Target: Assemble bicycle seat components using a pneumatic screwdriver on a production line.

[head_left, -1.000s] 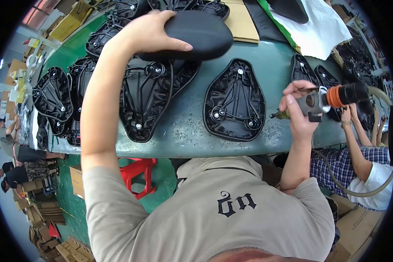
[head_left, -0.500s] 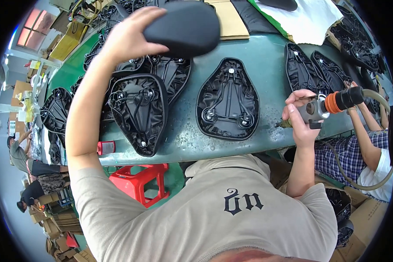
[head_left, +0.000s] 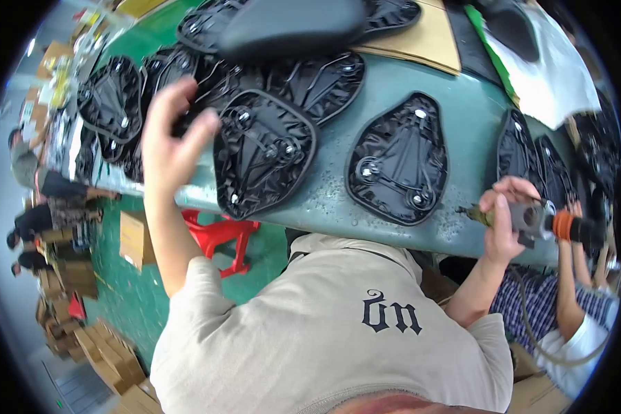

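My left hand (head_left: 172,138), blurred, is empty with thumb and fingers apart, at the left edge of a group of black saddles. Just to its right an upturned saddle (head_left: 265,155) shows its wire frame and gathered cover. Beyond it, a smooth-topped saddle (head_left: 293,31) sits on other upturned ones. In front of me another saddle (head_left: 399,159) lies underside up, apart from the group, touched by neither hand. At the right, over the table edge, my right hand (head_left: 507,214) grips a grey air screwdriver (head_left: 531,219) with an orange ring, its tip pointing left.
The green table (head_left: 393,238) carries several more upturned saddles (head_left: 521,155) at right. Cardboard sheets (head_left: 421,41) and a white sheet (head_left: 552,69) lie at the back. A red stool (head_left: 221,238) stands below the table. A co-worker's arms (head_left: 569,297) and a hose (head_left: 531,324) are close on the right.
My left hand has let go of the smooth-topped saddle, left on the group at the back, and has drawn back toward me. The view has turned left. My right hand still holds the air screwdriver.
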A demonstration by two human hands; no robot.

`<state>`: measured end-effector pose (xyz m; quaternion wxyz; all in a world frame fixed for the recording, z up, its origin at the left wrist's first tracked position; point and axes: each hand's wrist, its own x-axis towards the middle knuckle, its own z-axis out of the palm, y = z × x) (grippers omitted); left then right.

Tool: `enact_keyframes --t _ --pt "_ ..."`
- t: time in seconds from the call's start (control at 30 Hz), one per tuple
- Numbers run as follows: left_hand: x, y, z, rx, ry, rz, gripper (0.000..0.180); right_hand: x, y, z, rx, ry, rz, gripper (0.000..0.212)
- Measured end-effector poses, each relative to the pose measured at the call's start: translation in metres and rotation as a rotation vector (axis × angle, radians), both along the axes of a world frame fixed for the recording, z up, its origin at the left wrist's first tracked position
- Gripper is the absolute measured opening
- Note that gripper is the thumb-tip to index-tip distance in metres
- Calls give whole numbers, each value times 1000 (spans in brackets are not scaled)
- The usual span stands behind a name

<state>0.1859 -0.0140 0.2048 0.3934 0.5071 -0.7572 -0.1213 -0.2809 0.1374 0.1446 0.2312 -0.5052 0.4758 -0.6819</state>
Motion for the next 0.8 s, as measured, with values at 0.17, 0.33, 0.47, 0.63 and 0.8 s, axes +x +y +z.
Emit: enact_keyframes --t 0.17,0.33,0.47,0.63,0.8 --pt "-1 76 -84 231 -115 135 78 -9 -20 5 -55 -8 137 32" --pt "13 105 -96 199 63 301 60 8 -41 9 -46 -15 176 33" --pt "55 117 -106 152 13 494 57 20 -35 11 -78 14 241 33" --pt "57 101 -148 120 49 659 50 19 -36 13 -79 13 282 35" --pt "38 105 -137 15 -206 608 70 15 -39 36 -151 52 237 41"
